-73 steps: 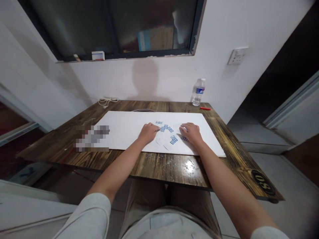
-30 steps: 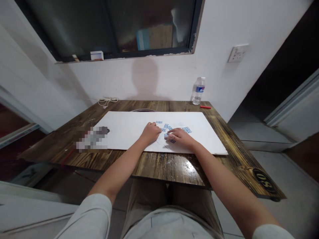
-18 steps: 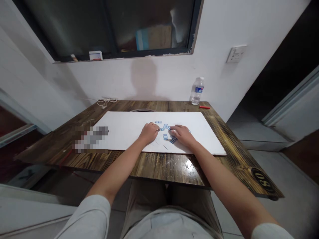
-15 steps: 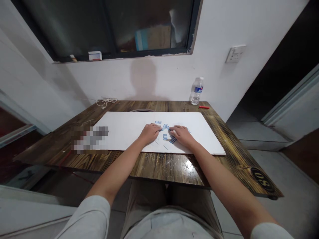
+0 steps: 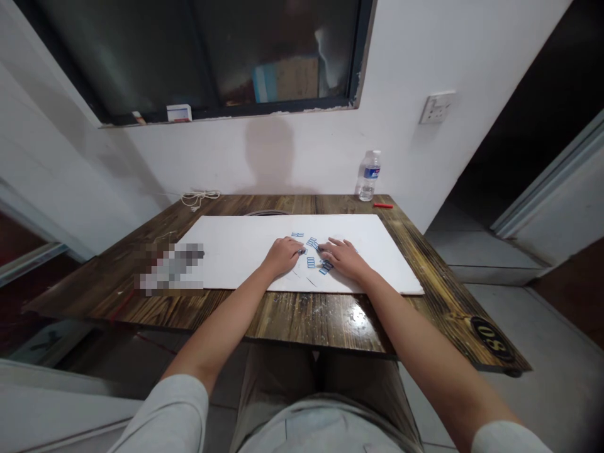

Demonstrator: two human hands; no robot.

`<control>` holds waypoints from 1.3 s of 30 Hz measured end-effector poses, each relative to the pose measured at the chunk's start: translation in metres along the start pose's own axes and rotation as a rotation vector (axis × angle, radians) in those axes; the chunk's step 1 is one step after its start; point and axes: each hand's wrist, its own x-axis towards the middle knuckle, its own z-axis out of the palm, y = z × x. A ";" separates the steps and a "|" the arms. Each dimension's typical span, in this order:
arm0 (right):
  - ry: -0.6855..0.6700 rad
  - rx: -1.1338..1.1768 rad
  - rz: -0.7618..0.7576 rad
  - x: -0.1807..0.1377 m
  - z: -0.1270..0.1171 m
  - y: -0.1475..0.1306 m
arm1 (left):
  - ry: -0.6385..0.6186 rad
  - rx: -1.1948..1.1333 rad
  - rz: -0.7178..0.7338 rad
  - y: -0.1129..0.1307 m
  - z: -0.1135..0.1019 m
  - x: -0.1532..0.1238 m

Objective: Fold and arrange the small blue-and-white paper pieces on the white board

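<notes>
Several small flat blue-outlined white pieces (image 5: 310, 262) lie scattered on a white board (image 5: 236, 251) in front of me. To their left, my left hand (image 5: 283, 255) rests on the board with its fingers curled, fingertips closed at one small blue-edged piece (image 5: 302, 251). My right hand (image 5: 344, 258) lies palm down over the right side of the group, its fingers apart. Its index fingertip touches or nearly touches a piece (image 5: 315, 246), and other pieces (image 5: 325, 267) sit partly under the thumb side. Two more pieces (image 5: 297, 234) lie beyond my left fingertips.
The board rests on a dark wooden table (image 5: 302, 321). At the back right stand a water bottle (image 5: 369, 177) and a red pen-like stick (image 5: 383, 206). A white cord (image 5: 201, 197) is coiled at the back left. A blurred-out item (image 5: 174, 267) covers the board's left end.
The camera view has shifted slightly. My right fingers are spread a little more, and the piece at my left fingertips is turned slightly. The other pieces look about the same.
</notes>
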 end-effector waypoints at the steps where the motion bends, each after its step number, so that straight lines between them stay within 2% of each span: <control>1: -0.014 -0.007 -0.009 0.000 0.000 -0.001 | -0.004 0.011 -0.017 0.000 0.000 0.000; 8: 0.024 -0.077 0.010 0.000 -0.003 -0.001 | 0.060 0.056 -0.275 -0.009 0.006 -0.001; 14: 0.089 -0.041 0.041 0.000 -0.008 -0.003 | 0.025 0.071 -0.272 -0.019 0.009 -0.001; 19: 0.279 0.029 0.226 0.001 -0.006 0.004 | 0.040 0.076 -0.293 -0.015 0.006 -0.001; 21: 0.316 0.027 0.301 0.001 -0.004 0.009 | 0.055 0.068 -0.304 -0.014 0.005 -0.001; 25: 0.274 -0.016 0.389 0.001 0.000 0.020 | 0.055 0.058 -0.290 -0.013 0.006 -0.001; 30: 0.180 -0.046 0.445 -0.001 0.001 0.027 | -0.067 0.057 -0.270 -0.012 0.009 -0.001; 39: 0.179 -0.026 0.486 -0.002 -0.013 0.035 | -0.158 0.066 -0.297 -0.013 0.010 -0.003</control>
